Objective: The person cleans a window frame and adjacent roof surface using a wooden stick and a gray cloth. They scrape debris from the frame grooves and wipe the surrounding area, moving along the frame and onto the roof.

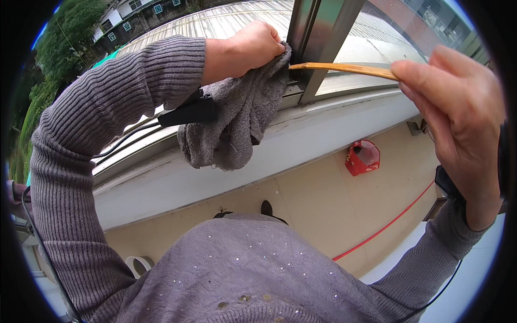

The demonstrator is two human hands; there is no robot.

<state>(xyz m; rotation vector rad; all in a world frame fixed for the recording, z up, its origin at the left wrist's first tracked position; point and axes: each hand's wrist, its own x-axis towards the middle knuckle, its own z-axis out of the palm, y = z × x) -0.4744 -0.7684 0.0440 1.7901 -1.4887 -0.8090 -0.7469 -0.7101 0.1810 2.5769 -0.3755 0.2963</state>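
My left hand (254, 48) pinches the upper edge of a grey terry cloth (238, 125), which hangs in folds over the window sill (315, 111). Between finger and thumb, my right hand (460, 101) grips one end of a thin wooden stick (347, 68). The stick's far tip points left and meets or nearly meets the cloth beside the metal window frame (327, 44); exact contact cannot be told. Part of the lower window track (293, 91) shows below the frame, and the cloth hides the rest there. A black device with a cable (190, 113) sits at my left wrist.
A red container (362, 158) stands on the tiled floor (315, 194) by the wall. A red hose or cable (387, 228) runs across the floor at the right. Beyond the window lies a corrugated roof (194, 24). A round white bin (139, 265) is at lower left.
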